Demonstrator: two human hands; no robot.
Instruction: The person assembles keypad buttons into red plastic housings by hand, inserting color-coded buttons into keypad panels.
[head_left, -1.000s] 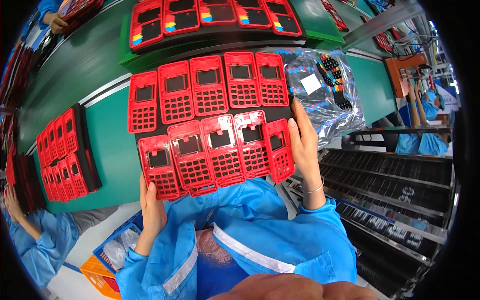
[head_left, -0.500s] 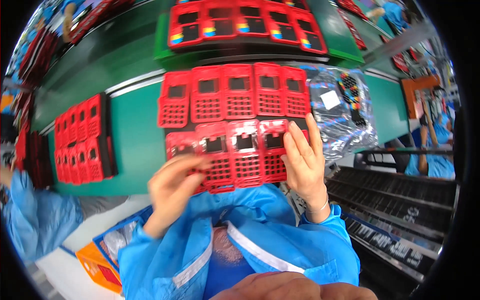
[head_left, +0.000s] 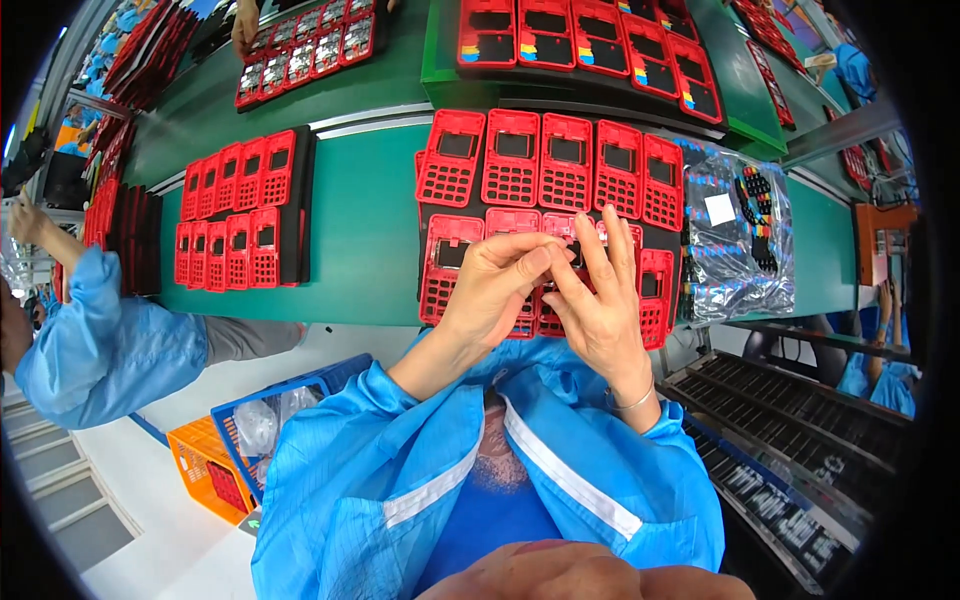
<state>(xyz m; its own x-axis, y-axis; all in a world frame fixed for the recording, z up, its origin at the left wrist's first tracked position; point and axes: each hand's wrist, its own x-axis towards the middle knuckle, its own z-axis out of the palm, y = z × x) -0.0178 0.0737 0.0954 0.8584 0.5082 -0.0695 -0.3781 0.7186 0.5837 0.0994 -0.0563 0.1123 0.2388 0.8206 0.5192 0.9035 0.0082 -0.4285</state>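
Note:
Two rows of red plastic keypad housings (head_left: 565, 160), with screen windows and key holes, lie on a dark tray before me. Above the front row my hands meet at the fingertips. My left hand (head_left: 495, 285) is closed in a pinch, thumb against index finger; anything between them is too small to make out. Touching or almost touching that pinch is the index fingertip of my right hand (head_left: 608, 325), whose other fingers are stretched and spread. Both hands partly hide the middle front housings. One front-row housing (head_left: 655, 290) shows beyond my right hand.
A clear plastic bag (head_left: 715, 265) of dark keypads with coloured keys lies right of the tray. More red housings (head_left: 235, 190) stand at left on the green bench (head_left: 365, 215). A green-edged line with red units (head_left: 600, 45) runs behind. A co-worker's blue sleeve (head_left: 95, 335) is at left.
My left hand has left the front-left housing and come right to meet my right hand, now in a pinch. The whole view has shifted, so the bench things appear farther right.

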